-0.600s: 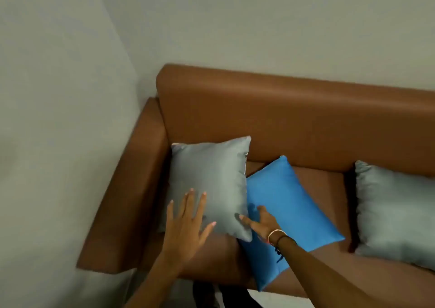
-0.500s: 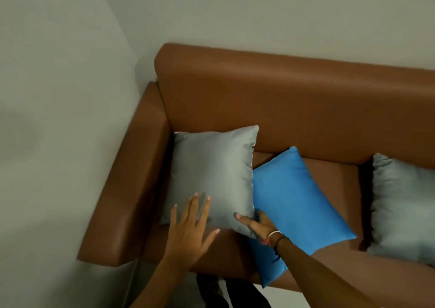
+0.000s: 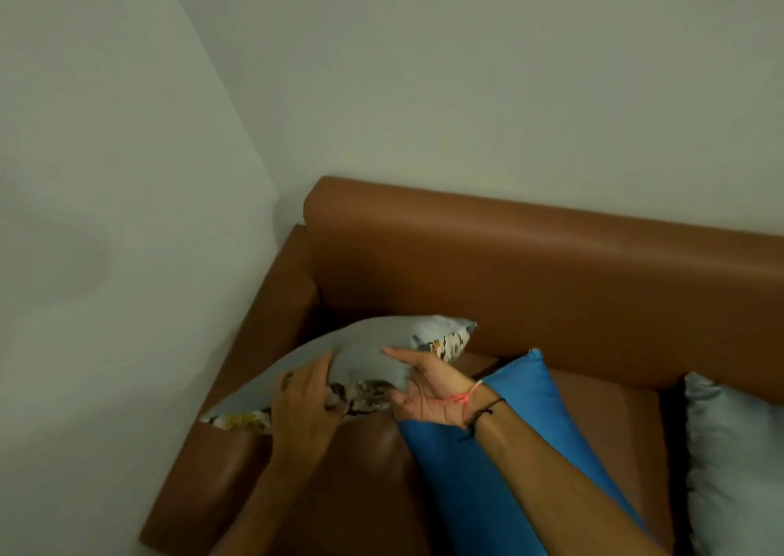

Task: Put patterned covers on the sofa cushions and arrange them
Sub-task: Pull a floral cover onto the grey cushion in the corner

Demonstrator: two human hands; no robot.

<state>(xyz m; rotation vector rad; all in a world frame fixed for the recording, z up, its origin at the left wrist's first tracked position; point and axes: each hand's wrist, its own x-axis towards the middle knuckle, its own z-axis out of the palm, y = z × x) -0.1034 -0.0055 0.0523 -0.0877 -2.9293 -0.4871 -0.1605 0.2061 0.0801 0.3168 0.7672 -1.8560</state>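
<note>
We see a brown sofa (image 3: 551, 284) in a wall corner, carrying a blue cushion (image 3: 522, 449) and, at right, a grey cushion (image 3: 738, 462). The grey-backed patterned cushion (image 3: 365, 351) is raised flat over the seat's left end, left hand (image 3: 303, 407) and right hand (image 3: 428, 390) both clamped on it. No legible writing.

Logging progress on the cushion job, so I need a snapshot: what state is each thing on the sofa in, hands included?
Grey cushion: lifted off the seat, tilted, patterned underside showing.
Left hand: gripping its near edge.
Right hand: gripping its near edge.
Blue cushion: lying on the seat, plain.
Second grey cushion: at the right edge, plain.
</note>
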